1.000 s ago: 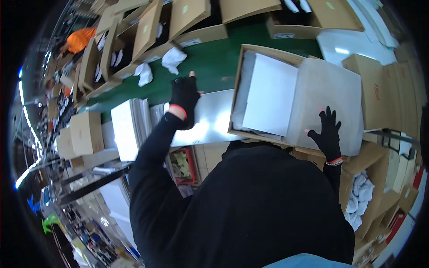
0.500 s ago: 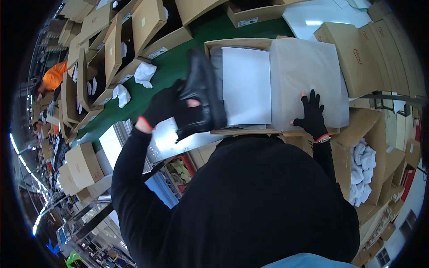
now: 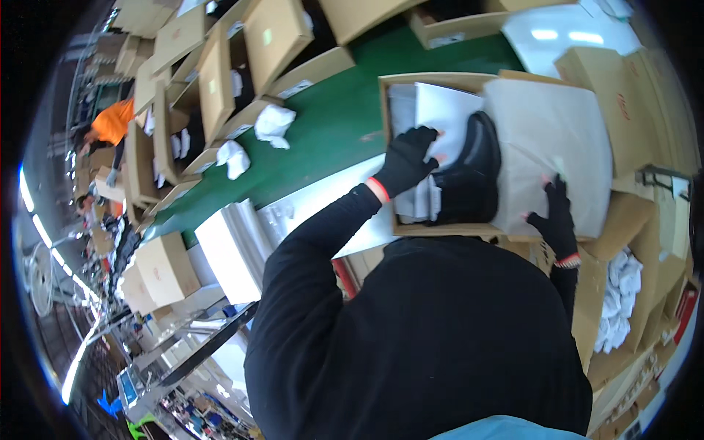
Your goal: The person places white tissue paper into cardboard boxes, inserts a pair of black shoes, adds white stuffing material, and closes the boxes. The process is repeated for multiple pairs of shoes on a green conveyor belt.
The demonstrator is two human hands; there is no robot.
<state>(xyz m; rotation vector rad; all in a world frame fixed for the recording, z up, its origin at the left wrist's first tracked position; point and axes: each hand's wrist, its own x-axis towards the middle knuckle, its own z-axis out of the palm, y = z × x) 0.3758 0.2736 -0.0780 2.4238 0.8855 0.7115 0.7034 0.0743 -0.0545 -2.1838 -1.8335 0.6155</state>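
A black leather boot (image 3: 469,187) lies on its side in an open cardboard box (image 3: 383,121). Beside its shaft is a white sheet (image 3: 444,110), set askew over grey paper in the box. My left hand (image 3: 412,161), in a black fingerless glove, hovers over or touches the sheet just left of the boot. Its fingers are apart and grip nothing visible. To the right, pale tissue paper (image 3: 546,139) drapes out over the box's side. My right hand (image 3: 555,224), gloved the same way, rests on the tissue's lower right part with fingers spread.
Several open boxes (image 3: 275,37) line the green work surface (image 3: 330,110) at the far left, near crumpled white paper (image 3: 274,125). Stacked white sheets (image 3: 229,253) lie at left. Closed boxes (image 3: 605,110) stand at right, above a carton of crumpled paper (image 3: 620,301). A person in orange (image 3: 111,122) works far left.
The boot has gone from my left hand, left of the box, into the box on the right. My left hand has let go. The white sheet has shifted askew; my right hand stays on the tissue.
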